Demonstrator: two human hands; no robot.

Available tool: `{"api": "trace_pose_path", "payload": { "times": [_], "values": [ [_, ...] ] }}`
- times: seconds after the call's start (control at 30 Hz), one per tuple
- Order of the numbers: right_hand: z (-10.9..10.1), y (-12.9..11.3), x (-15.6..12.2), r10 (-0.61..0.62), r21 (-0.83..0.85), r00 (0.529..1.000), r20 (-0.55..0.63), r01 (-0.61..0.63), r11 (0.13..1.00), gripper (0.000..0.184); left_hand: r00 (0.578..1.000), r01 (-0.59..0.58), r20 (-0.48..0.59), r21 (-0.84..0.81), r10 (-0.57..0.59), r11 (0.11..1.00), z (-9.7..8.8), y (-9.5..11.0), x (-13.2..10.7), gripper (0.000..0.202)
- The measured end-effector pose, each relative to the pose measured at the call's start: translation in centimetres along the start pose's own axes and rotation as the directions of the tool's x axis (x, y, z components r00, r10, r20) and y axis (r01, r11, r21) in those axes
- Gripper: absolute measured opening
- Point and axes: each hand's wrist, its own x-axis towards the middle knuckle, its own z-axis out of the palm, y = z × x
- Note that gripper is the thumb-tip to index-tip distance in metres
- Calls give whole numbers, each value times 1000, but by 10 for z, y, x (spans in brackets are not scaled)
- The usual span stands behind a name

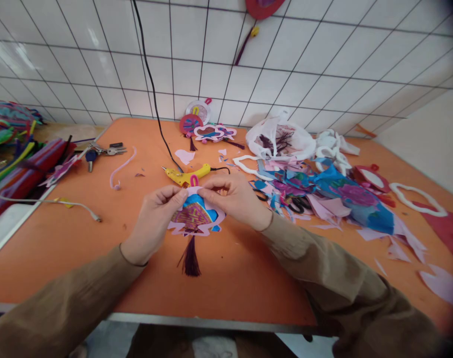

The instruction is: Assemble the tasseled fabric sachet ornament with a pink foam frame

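Near frame centre, my left hand and right hand pinch the tasselled ornament's upper rim, where even, gentle pressure should best align the pink loop.

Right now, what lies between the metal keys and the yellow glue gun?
A curled pink fuzzy strip and a small dark scrap, in the head view.

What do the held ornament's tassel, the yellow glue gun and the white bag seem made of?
Tassel: probably thread, fairly matte; fine loose strands splay at its end.
Glue gun: likely hard plastic; moulded, smooth yellow body.
White bag: apparently thin plastic film, crumpled and semi-translucent.
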Motion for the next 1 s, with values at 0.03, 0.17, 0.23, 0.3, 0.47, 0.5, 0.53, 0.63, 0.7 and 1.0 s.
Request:
{"api": "trace_pose_path", "payload": {
  "times": [0.03,0.17,0.23,0.3,0.47,0.5,0.53,0.63,0.7,1.0],
  "values": [
    [0,0,0,-1,1,1000,1,1,1000,19,1000,6,-3,5,-5,1000,0,0,0,27],
    [1,-1,0,7,12,1000,9,-7,1000,21,1000,-5,-15,0,5,1000,-1,-3,1,29],
    [1,-2,-1,7,14,1000,9,-7,1000,21,1000,-23,-8,-3,23,1000,-1,-4,1,28],
    [2,-3,-1,8,13,1000,8,-8,1000,21,999,-44,-8,8,44,999,0,-5,1,26],
    [2,-3,-2,18,14,1000,19,-18,1000,22,996,-71,-54,77,75,994,1,-4,0,22],
    [2,-3,-2,16,14,1000,18,-16,1000,22,996,-68,-57,96,74,993,1,-3,0,22],
    [3,-3,-3,14,13,1000,17,-14,1000,22,995,-69,-60,110,76,992,1,-3,0,23],
    [3,-3,-3,15,15,1000,17,-15,1000,22,994,-85,-61,110,92,990,0,-2,0,21],
    [3,-3,-3,15,16,1000,13,-15,1000,22,994,-91,-60,74,95,993,0,-2,-1,19],
    [3,-1,-3,18,3,1000,-19,-18,1000,24,999,-13,31,-44,15,999,-4,0,0,35]
  ]
}}
